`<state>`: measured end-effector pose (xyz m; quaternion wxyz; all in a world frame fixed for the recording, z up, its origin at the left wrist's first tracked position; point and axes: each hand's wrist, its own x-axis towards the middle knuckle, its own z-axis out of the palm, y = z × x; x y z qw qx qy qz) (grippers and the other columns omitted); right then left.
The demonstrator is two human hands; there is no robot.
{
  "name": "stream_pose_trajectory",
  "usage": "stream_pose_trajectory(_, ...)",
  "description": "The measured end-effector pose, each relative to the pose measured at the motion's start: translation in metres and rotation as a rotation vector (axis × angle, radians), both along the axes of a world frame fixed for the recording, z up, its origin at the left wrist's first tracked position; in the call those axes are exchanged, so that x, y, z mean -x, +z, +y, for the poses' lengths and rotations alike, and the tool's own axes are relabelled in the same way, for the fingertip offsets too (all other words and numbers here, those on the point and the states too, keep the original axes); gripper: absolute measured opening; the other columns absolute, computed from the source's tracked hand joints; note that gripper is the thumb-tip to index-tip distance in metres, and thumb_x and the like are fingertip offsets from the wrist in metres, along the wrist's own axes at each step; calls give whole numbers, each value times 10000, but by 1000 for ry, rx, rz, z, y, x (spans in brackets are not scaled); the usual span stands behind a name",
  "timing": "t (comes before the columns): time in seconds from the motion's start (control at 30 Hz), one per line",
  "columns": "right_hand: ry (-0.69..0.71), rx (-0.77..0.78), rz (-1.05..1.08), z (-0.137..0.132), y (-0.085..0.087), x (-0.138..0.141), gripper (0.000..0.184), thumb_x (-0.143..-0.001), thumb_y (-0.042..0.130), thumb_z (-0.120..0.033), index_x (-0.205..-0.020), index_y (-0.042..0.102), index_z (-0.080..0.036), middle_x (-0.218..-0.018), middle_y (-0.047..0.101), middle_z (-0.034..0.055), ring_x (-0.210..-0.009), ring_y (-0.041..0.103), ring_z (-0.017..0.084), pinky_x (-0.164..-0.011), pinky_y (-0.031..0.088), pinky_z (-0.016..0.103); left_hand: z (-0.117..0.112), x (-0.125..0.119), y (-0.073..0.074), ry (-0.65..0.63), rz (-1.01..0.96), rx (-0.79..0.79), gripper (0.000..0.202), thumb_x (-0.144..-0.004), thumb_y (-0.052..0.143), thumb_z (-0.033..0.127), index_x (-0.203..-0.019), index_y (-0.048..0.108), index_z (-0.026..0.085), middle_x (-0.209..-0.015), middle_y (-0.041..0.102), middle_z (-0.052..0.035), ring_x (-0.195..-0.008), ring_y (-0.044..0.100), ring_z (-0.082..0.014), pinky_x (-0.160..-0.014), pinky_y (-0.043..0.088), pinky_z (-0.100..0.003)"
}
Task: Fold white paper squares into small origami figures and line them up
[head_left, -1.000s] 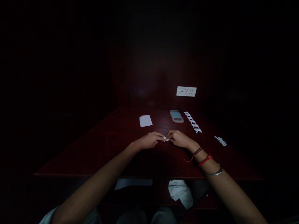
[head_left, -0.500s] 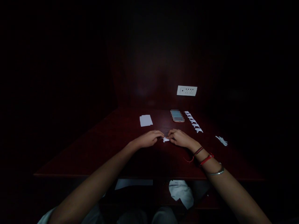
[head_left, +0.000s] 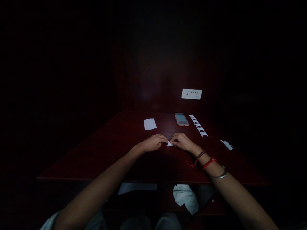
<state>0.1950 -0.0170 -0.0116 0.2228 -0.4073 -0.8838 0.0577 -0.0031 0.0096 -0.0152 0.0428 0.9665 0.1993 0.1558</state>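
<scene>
Both my hands meet at the middle of a dark red table (head_left: 100,153). My left hand (head_left: 152,143) and my right hand (head_left: 183,142) each have curled fingers pinching a small white folded paper piece (head_left: 169,144) between them, low over the tabletop. My right wrist wears red threads and a metal bangle.
A small stack of white paper squares (head_left: 150,124) lies beyond my left hand. A phone (head_left: 181,119) sits beyond my right hand, with a row of several folded paper pieces (head_left: 198,126) beside it and another white piece (head_left: 226,145) farther right. A white wall socket (head_left: 191,94) is behind. White cloth (head_left: 185,196) lies below the table edge.
The paper piece has shifted slightly between my fingertips; my right wrist has drawn a little to the left. My left hand stays nearly still.
</scene>
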Motion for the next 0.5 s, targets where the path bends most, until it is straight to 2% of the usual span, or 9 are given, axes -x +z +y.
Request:
stream_pose_trajectory(0.17,44,-5,26,-1,1,1,151,-720,459,-154,-735,609,-150,-726,562,32,-681,509,102,-660,376,214,3,3,-2,63,-2,-19,418,-657,351,18,-998,498,210,-1020,509,4,-964,431,-122,-878,296,-262)
stream_pose_trajectory(0.27,38,-19,84,-2,5,-1,149,-715,481,-197,-793,597,-148,-743,557,35,-694,504,108,-658,382,220,6,8,-2,112,-2,-42,406,-657,355,26,-992,499,203,-1025,503,-2,-968,427,-128,-879,299,-262)
stream_pose_trajectory(0.4,12,-50,194,-1,10,-7,342,-697,514,-300,-1008,510,-159,-847,536,48,-774,492,122,-694,384,241,9,12,0,171,-24,-69,392,-668,347,30,-988,501,195,-1029,497,-8,-976,421,-128,-887,297,-260)
stream_pose_trajectory(0.5,55,-17,118,0,9,-9,484,-660,548,-349,-1101,443,-179,-923,525,59,-845,474,146,-743,369,274,9,13,0,206,-44,-75,376,-683,339,39,-982,506,195,-1031,494,-8,-977,420,-127,-888,299,-259)
